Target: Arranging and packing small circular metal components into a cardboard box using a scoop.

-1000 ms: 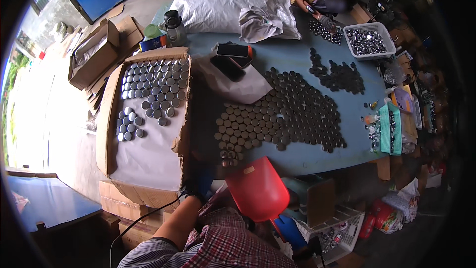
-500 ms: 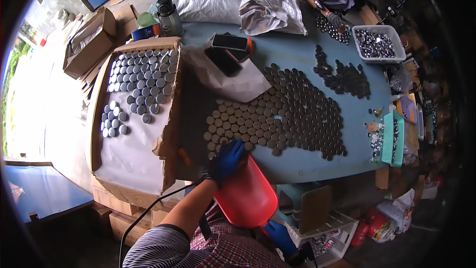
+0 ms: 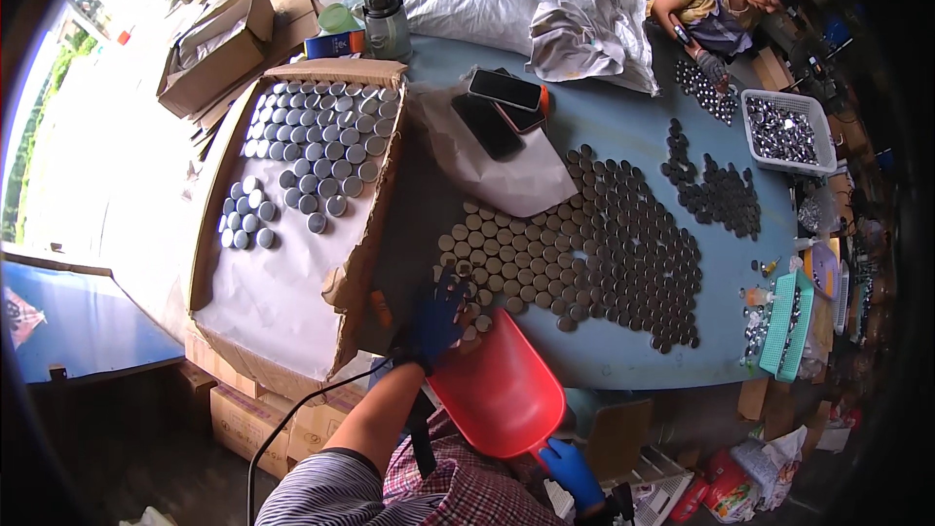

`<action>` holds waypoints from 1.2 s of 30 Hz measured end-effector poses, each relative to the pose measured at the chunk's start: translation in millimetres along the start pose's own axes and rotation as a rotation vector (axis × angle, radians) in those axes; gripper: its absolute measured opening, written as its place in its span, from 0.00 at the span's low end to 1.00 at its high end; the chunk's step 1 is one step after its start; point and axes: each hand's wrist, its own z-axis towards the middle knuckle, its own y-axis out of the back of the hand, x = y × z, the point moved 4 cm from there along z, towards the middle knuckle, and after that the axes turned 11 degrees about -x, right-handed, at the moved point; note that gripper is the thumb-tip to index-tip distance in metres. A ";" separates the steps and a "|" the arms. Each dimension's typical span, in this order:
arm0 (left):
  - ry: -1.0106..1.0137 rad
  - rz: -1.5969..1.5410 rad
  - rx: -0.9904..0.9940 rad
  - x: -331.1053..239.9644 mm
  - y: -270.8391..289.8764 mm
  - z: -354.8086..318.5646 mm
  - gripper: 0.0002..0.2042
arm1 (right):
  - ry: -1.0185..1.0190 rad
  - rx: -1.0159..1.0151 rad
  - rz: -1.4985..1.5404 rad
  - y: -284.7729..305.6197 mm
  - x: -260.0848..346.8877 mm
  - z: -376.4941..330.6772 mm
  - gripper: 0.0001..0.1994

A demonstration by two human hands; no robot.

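My right hand (image 3: 573, 472), in a blue glove, grips the handle of a red dustpan-like scoop (image 3: 511, 390) at the table's near edge. My left hand (image 3: 435, 319), also gloved in blue, lies at the left end of a broad layer of round metal discs (image 3: 526, 258). Its fingers look stretched out over the nearest discs, holding none that I can see. A few loose discs (image 3: 477, 324) sit between that hand and the scoop's lip. Most of the scoop's visible bowl is bare.
A cardboard box (image 3: 360, 278) with rows of discs on paper stands left. Phones (image 3: 506, 90) lie on paper, before a white sack (image 3: 506, 0). Across the table, a co-worker's gloved hand (image 3: 714, 68) touches small shiny parts near a white basket (image 3: 828, 141). A green basket (image 3: 791, 326) stands right.
My left hand has shifted from the scoop's edge onto the discs' near left end, and several discs there have come loose toward the scoop. The whole view has swung slightly left.
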 end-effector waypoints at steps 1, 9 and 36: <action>-0.056 0.008 0.007 4.6 -11.6 -3.4 0.32 | 0.005 0.005 -0.005 0.2 4.7 4.2 0.16; -0.191 -0.079 0.207 1.5 -0.7 -12.7 0.26 | 0.051 0.035 0.084 0.0 -16.3 11.5 0.12; -0.269 -0.376 0.135 -23.7 -9.5 4.4 0.34 | -0.043 0.103 0.181 -18.5 -5.1 38.5 0.16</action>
